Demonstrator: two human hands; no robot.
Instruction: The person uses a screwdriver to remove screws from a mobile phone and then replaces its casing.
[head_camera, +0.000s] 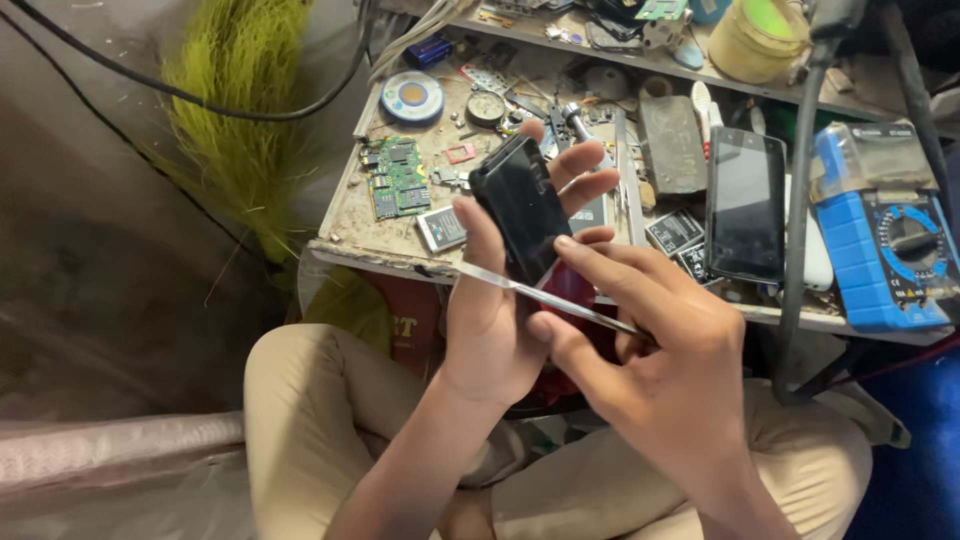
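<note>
The right hand (670, 370) is closed in a pinch around a thin metal blade (530, 292), whose long shaft runs leftward from the fingers across the base of the left thumb. The left hand (500, 300) is wrapped around a black phone (520, 208), thumb along its near left edge and fingers behind its far right edge, so the phone stands tilted just above and left of the right fingertips, touching them. Beyond both grips lies a cluttered bench (350, 232) with a green circuit board (397, 177) left, a second dark phone (746, 203) and a blue multimeter (885, 250) right.
</note>
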